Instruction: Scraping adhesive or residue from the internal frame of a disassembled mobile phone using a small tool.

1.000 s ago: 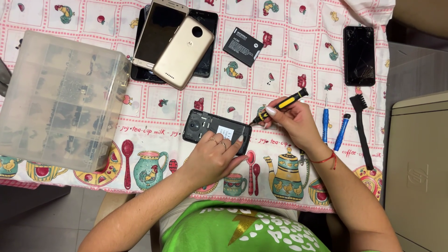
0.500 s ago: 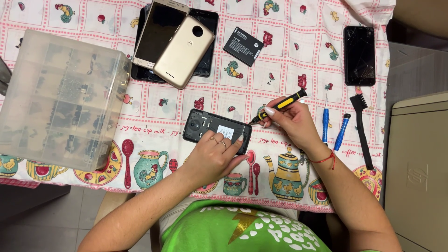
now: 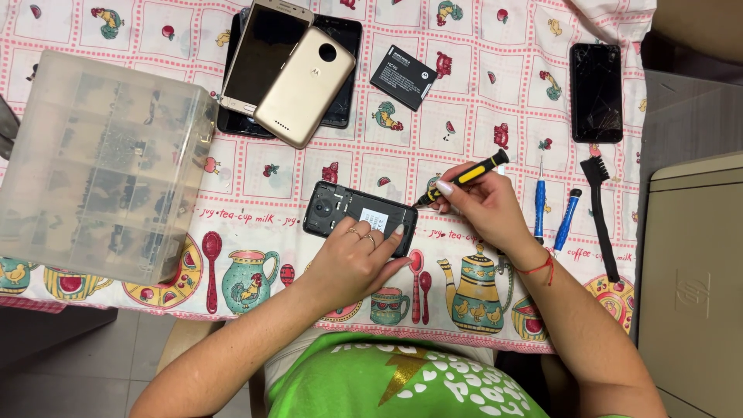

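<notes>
Left hand [image 3: 352, 259] flat on opened phone [image 3: 357, 214], fingers spread, pinning it near table's front edge, mid-table. Right hand [image 3: 480, 207] pinches yellow-black screwdriver [image 3: 464, 178], tip at phone's right end. Blue screwdrivers [image 3: 553, 210] and brush [image 3: 600, 217] lie just right. Battery [image 3: 402, 77] and gold phones [image 3: 290, 73] toward back edge; plastic organiser [image 3: 101, 162] left.

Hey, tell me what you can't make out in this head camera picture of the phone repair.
- Head view: the tip of the black-and-yellow screwdriver in the right hand is too small to tell if it touches the opened black phone.
- The phone's lower edge is covered by the left hand.
- Contents of the translucent plastic compartment box are blurred by its lid.
- The grey casing is cut off by the right edge.
</notes>
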